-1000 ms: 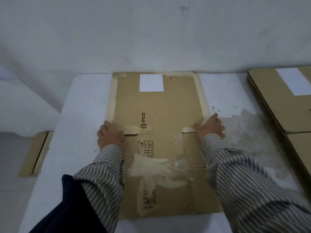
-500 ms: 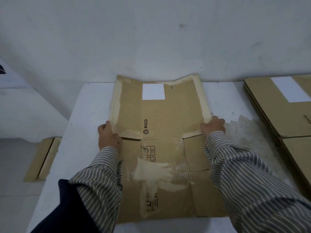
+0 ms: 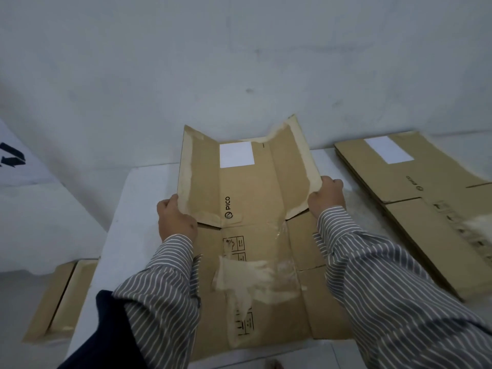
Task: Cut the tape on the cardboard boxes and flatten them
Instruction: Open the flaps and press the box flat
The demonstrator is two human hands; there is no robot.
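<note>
1. A flattened brown cardboard box point(image 3: 255, 235) printed "PICO" lies in the middle of a white table point(image 3: 138, 209), its long side running from the near edge towards the far wall
2. The far half of that box is bent upward into a shallow trough: both of its long side edges stand raised off the table, while the near half lies flat under the forearms
3. The left hand point(image 3: 174, 221) grips the raised left edge of the box, thumb on the upper face and fingers curled underneath
4. The right hand point(image 3: 326, 197) grips the raised right edge in the same way, fingers wrapped round the cardboard rim
5. A blank white rectangular label point(image 3: 236, 154) sits on the far end of the box, between the two raised edges
6. Torn pale paper and a crumpled strip of clear tape point(image 3: 269, 278) cling to the near half of the box, between the two grey striped sleeves point(image 3: 394, 296)
7. Small black handling symbols point(image 3: 234, 242) are printed on the flat part, just near of the fold line
8. A stack of flattened brown cardboard boxes point(image 3: 426, 209) lies on the table to the right, well apart from the held box; the top one carries its own white label
9. Another flat brown cardboard piece point(image 3: 61, 299) lies lower down on the left, beside the table
10. A pale grey wall point(image 3: 239, 62) stands behind the table's far edge
</note>
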